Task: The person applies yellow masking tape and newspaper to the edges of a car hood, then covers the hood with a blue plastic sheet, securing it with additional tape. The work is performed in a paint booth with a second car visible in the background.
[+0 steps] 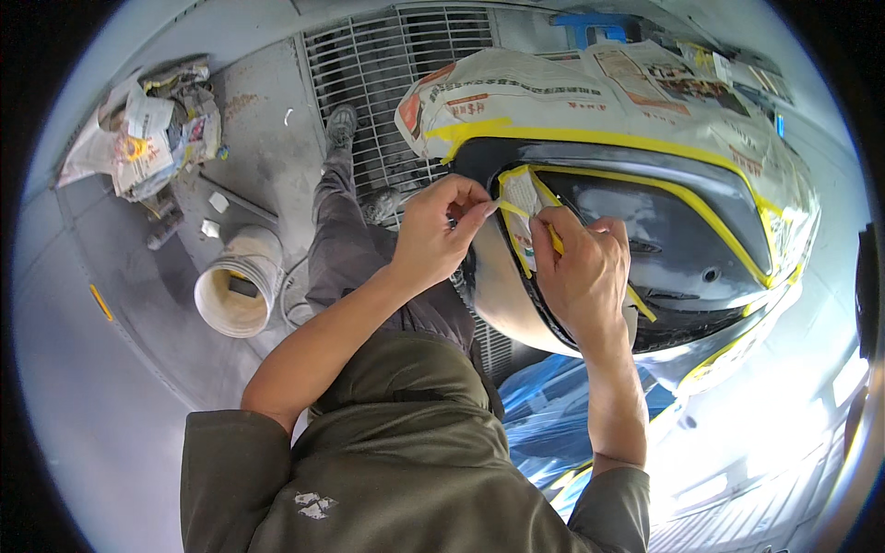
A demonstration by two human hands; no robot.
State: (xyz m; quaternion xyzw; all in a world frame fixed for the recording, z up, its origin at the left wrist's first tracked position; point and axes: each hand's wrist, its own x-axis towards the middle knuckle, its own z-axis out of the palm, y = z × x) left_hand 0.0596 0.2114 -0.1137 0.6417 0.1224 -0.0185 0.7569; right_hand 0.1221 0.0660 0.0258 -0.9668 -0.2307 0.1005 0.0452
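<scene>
My left hand (pixel 442 225) pinches the end of a short yellow strip of masking tape (pixel 513 209) between thumb and fingertip. My right hand (pixel 584 259) grips a yellow tape roll (pixel 556 239), mostly hidden in the fingers, and the strip stretches between both hands. Beneath the strip, a small newspaper piece (pixel 520 190) covers the left end of a recess in a vehicle body part. Dark, glossy surface (pixel 622 207) shows inside this recess, edged by yellow tape (pixel 681 190). A beige-grey painted section (pixel 515 297) curves below my hands.
Newspaper sheets (pixel 525 93) taped along their edge cover the part's far side. Blue plastic film (pixel 553 401) hangs at lower right. A floor grating (pixel 387 76) lies under my feet. On the left are a white bucket (pixel 207 304) and a heap of crumpled newspaper (pixel 145 138).
</scene>
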